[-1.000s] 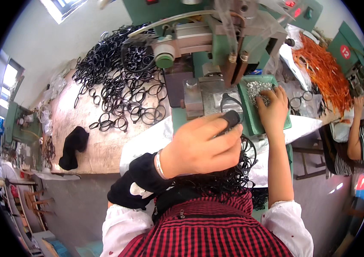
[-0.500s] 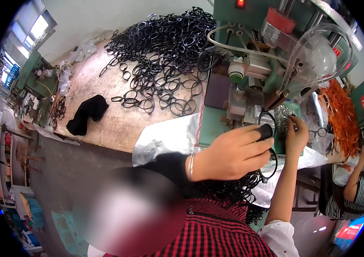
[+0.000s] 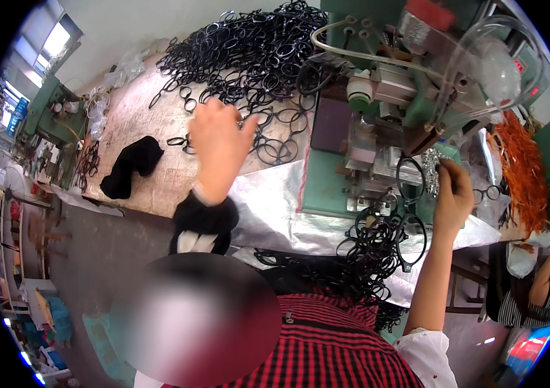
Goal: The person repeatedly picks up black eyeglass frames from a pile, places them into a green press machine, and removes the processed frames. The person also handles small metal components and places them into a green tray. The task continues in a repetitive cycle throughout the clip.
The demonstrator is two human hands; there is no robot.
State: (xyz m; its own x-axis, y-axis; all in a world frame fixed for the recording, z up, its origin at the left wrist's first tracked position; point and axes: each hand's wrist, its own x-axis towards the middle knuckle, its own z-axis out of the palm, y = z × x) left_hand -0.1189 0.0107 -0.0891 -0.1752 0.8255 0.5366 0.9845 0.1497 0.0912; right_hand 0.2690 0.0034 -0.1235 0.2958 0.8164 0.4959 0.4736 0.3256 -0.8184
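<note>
While a black spectacle frame (image 3: pixel 409 208) stands on end at the front of a green machine (image 3: pixel 401 84), one ring above the other and clear of both bare hands, the worker's arms part to either side of it; what bears the frame cannot be made out. Just to its right, the right hand (image 3: pixel 454 194) is at a green tray (image 3: pixel 429 210) of small metal pieces (image 3: pixel 431 171), thumb and forefinger near each other at the heap; whether they pinch a piece cannot be told. Well apart, the left hand (image 3: pixel 218 139) hangs over the near edge of a large pile of black frames (image 3: pixel 242 61), thumb away from bent fingers; the fingertips are hidden, so a grip cannot be confirmed. The step in hand appears to be double, frame stock on the left, small parts on the right; the next move seems to call for teasing one frame free of its neighbours, and for a fine pinch on a single piece. A tangled cluster (image 3: pixel 375 249) of frames lies by the lap; black cloth (image 3: pixel 131 167) rests at far left, orange strips (image 3: pixel 520 174) beyond the tray, near a co-worker's arm (image 3: pixel 549 275).
</note>
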